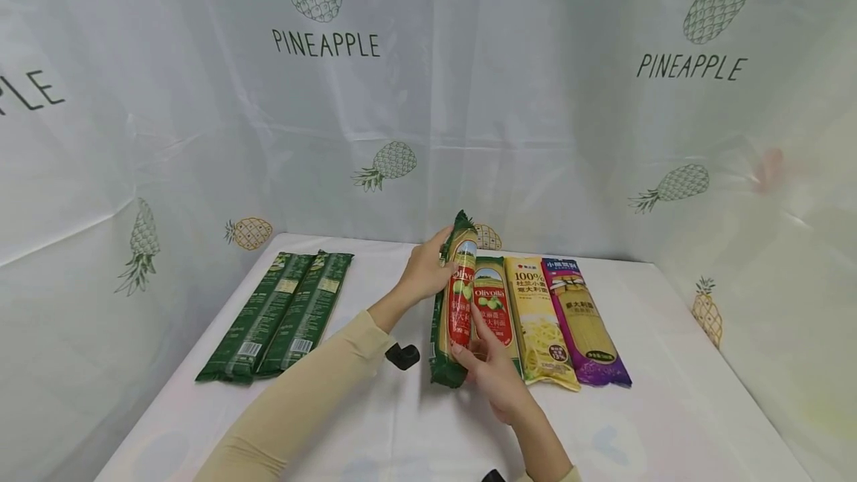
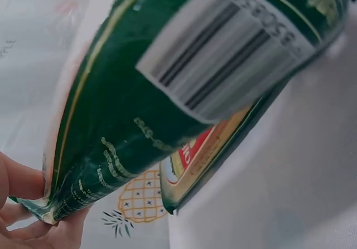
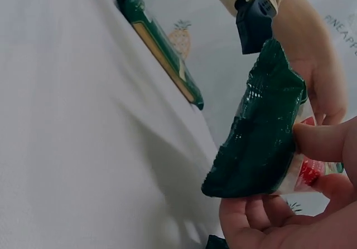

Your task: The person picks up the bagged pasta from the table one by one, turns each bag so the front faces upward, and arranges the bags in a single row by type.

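Observation:
Both hands hold a green pasta packet [image 1: 460, 303] with a red Olivoila label, raised above the table and tilted. My left hand [image 1: 426, 268] grips it near the top end. Lower down, the right hand [image 1: 494, 374] holds the bottom end, thumb on the front. The left wrist view shows the packet's barcode side [image 2: 162, 93], with the left fingers [image 2: 22, 176] pinching its end. A crimped green end of the packet [image 3: 262, 132] sits between thumb and fingers of the right hand [image 3: 279, 221] in the right wrist view. A matching Olivoila packet [image 1: 494, 303] lies just behind.
Right of that packet lie a yellow pasta packet [image 1: 541, 326] and a purple one [image 1: 585, 326], side by side. Two green packets [image 1: 257, 318] lie back side up at the table's left. A pineapple-print curtain [image 1: 495, 132] hangs behind the white table [image 1: 375, 437].

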Demonstrator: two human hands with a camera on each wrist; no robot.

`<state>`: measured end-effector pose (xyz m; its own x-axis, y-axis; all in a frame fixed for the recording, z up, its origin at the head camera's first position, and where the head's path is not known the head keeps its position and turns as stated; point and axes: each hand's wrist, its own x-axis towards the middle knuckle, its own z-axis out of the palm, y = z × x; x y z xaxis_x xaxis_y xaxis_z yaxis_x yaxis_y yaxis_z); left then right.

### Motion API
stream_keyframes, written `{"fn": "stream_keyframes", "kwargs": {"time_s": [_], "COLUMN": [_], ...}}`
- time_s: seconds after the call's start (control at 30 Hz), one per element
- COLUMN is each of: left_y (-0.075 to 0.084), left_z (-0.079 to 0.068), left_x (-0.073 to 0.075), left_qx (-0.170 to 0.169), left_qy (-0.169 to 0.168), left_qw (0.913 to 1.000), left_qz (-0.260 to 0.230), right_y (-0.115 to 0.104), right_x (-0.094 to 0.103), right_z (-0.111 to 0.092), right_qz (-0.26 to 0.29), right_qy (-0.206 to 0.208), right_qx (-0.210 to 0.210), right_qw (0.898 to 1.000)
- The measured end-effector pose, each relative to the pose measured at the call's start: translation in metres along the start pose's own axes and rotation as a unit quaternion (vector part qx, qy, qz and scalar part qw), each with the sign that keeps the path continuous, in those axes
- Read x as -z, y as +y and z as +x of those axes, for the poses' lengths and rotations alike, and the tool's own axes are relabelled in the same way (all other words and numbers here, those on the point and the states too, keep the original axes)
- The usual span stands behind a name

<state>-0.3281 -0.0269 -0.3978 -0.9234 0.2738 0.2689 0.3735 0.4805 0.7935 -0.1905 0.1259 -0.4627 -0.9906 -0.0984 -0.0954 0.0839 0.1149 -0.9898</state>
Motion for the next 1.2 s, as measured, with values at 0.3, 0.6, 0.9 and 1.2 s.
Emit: {"fn": "stream_keyframes", "kwargs": {"time_s": [0.3, 0.6, 0.9, 1.2], "left_y": [-0.0015, -0.0016, -0.0020, -0.0037], "left_z": [0.0012, 0.0023, -0.0020, -0.0004], "left_x": [0.0002, 0.0013, 0.0010, -0.0027], "left_qx": [0.019, 0.012, 0.022, 0.022], "left_qy": [-0.011, -0.028, -0.026, -0.005], "left_qw": [0.9998, 0.9985, 0.9949, 0.9970], "left_qz": [0.001, 0.045, 0.094, 0.073], "right_y": [-0.0049, -0.0060, -0.0046, -0.0044], "right_x": [0.0017, -0.0007, -0.0034, -0.0043], "right_z": [-0.0012, -0.0021, -0.0041, -0.0020], "right_qz": [-0.022, -0.044, -0.125, -0.177], "right_qy": [0.040, 0.071, 0.096, 0.111], "right_qx": [0.026, 0.037, 0.077, 0.098], "right_qw": [0.999, 0.996, 0.985, 0.973]}}
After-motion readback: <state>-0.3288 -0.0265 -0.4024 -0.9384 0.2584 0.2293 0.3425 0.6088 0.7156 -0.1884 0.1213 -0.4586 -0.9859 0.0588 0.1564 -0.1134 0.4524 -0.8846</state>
